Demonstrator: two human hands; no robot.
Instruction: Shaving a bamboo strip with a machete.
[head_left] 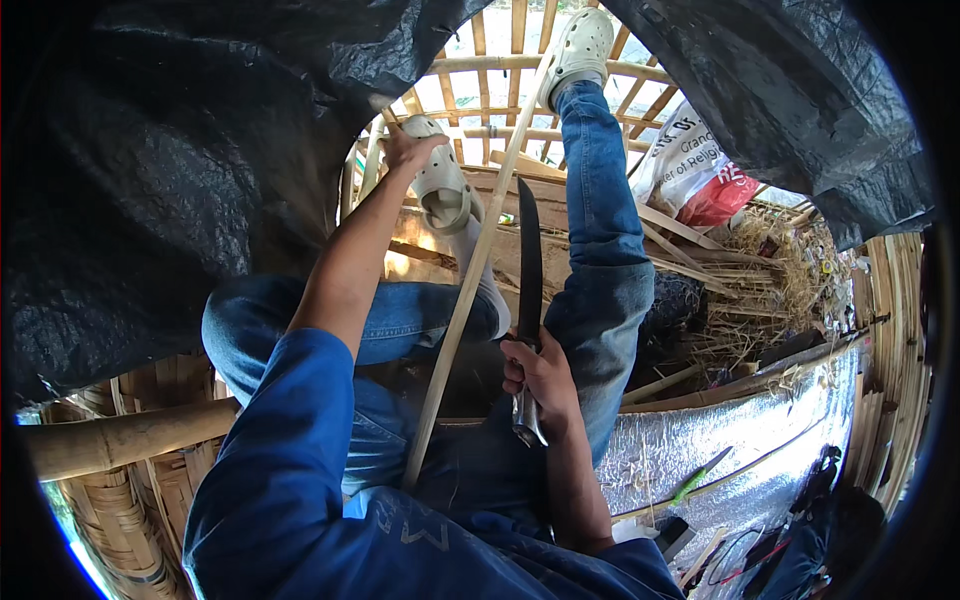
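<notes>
My right hand (pixel 543 375) is closed around the handle of a long knife (pixel 530 260). Its dark blade points up and away from me, and the silvery butt shows below my fist. My left hand (pixel 408 152) reaches far forward beside the left clog (pixel 440 175). Its fingers are curled near a piece of bamboo, but what they grip is partly hidden. A long pale bamboo strip (pixel 468 290) slants from my lap, between my legs, up to the right clog (pixel 583 45). The blade lies just right of this strip, apart from it.
Black plastic sheeting (pixel 180 180) hangs at left and upper right. Ahead is a bamboo lattice (pixel 500 65). A white and red sack (pixel 690 170), straw and shavings (pixel 770 270) lie right. On silver foil sheeting (pixel 640 450) rests a green-handled knife (pixel 690 488). A bamboo pole (pixel 130 438) crosses lower left.
</notes>
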